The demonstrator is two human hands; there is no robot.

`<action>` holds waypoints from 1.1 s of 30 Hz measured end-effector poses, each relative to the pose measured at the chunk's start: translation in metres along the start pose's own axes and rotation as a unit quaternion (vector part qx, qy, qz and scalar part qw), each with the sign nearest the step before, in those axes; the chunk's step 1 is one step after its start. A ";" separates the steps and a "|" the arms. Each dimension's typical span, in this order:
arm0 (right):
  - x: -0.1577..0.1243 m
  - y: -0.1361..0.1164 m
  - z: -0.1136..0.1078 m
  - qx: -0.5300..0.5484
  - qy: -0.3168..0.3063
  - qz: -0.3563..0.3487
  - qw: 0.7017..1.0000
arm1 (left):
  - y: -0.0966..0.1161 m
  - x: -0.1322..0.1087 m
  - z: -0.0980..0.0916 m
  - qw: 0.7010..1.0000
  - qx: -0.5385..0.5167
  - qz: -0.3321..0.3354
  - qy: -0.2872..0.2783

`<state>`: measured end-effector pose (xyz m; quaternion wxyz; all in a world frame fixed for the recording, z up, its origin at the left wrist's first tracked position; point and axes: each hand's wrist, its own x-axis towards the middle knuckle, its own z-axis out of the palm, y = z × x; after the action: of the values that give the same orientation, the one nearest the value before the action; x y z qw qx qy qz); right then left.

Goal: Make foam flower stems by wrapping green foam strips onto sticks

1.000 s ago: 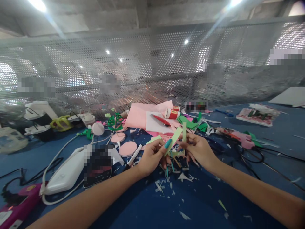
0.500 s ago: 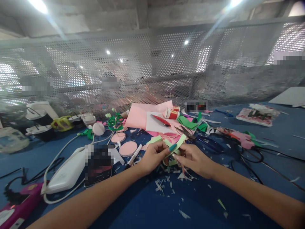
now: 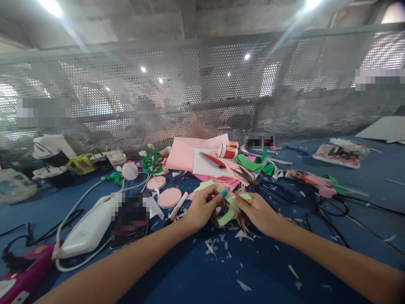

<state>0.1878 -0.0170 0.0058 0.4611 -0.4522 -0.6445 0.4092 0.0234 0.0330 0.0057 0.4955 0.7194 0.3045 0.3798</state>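
A light green paper strip (image 3: 226,218) hangs in a curl between my two hands over the blue table. My left hand (image 3: 205,207) pinches it between thumb and fingers. From the other side, my right hand (image 3: 255,211) is closed on the same strip, its thumb close to my left fingertips. Just past the hands lie scissors (image 3: 243,174) with dark blue handles, and pink paper (image 3: 182,155) with a white sheet and a red cutter (image 3: 212,160) on it. Left of my left hand are a pink disc (image 3: 169,197) and a white marker (image 3: 177,207).
To the left lie a phone (image 3: 129,226), a white power bank (image 3: 90,228) with a looping cable, and a magenta power strip (image 3: 34,261). A pink glue gun (image 3: 322,185) with a black cord lies right. Paper scraps (image 3: 215,247) litter the front. A perforated metal screen (image 3: 196,84) stands behind.
The green strip has gone from sticking up between the fingers to curling down below them. My right hand has turned slightly and both hands' fingertips have come closer together.
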 end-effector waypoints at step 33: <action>0.000 -0.003 -0.009 -0.203 0.017 -0.110 0.973 | 0.017 -0.006 -0.001 0.950 0.253 0.182 -0.013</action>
<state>0.1955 -0.0172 0.0106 0.4126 -0.4693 -0.7523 0.2088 0.0205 0.0224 0.0208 0.2234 0.8693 0.2478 0.3646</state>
